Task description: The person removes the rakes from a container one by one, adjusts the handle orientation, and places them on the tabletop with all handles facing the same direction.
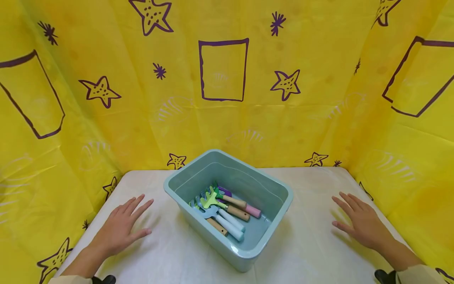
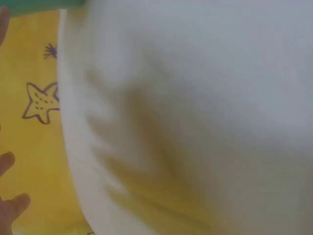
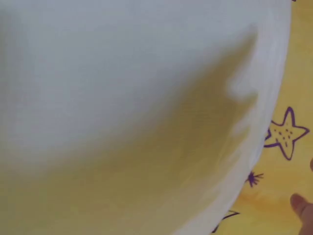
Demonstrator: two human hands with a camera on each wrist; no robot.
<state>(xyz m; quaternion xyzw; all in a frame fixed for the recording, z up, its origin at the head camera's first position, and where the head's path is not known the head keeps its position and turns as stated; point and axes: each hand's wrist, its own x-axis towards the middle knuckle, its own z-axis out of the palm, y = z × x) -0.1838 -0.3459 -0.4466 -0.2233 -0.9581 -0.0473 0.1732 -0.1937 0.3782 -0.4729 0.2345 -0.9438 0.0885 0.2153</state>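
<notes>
A blue-green plastic tub stands turned at an angle in the middle of the white table. Inside it lies a pile of small garden hand tools: a light green hand rake with a wooden handle, a light blue fork, and others with white, pink and wooden handles. My left hand hovers left of the tub, fingers spread and holding nothing. On the far side, my right hand is likewise held with extended fingers, apart from the tub. In both wrist views only fingertips show at the edges, with hand shadows on the tabletop.
The white tabletop spreads around the tub. Yellow cloth printed with purple starfish and outlined shapes hangs behind the table and along both sides. Dark wrist straps show at the sleeve ends.
</notes>
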